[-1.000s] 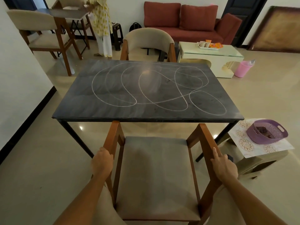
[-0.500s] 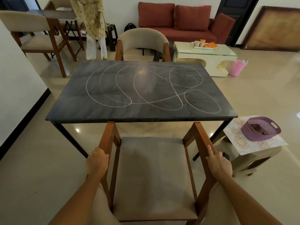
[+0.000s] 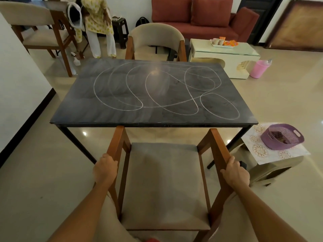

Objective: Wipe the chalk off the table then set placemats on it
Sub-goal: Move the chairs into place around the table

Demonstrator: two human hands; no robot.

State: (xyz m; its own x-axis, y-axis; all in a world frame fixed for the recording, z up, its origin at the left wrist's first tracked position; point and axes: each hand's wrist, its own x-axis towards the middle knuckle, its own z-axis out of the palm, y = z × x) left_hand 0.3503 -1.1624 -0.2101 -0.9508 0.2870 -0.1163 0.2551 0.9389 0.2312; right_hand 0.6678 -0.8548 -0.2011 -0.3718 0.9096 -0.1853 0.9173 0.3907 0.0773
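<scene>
A dark stone table (image 3: 87,112) stands ahead, its top covered with looping white chalk lines (image 3: 162,91). In front of it is a wooden chair (image 3: 166,180) with a grey seat, its front tucked at the table's near edge. My left hand (image 3: 105,169) grips the chair's left arm rail. My right hand (image 3: 235,172) grips the right arm rail. A patterned placemat (image 3: 272,154) lies on a low stool to the right, under a purple basket (image 3: 282,136).
A second chair (image 3: 155,41) sits at the table's far side. Beyond are a cream coffee table (image 3: 225,53), a pink bin (image 3: 258,69), a red sofa (image 3: 195,18), and a person (image 3: 97,23) standing at back left beside another table and chair.
My right hand's fingers have closed round the chair's right rail. The view has shifted slightly. The person at the back has moved to the right.
</scene>
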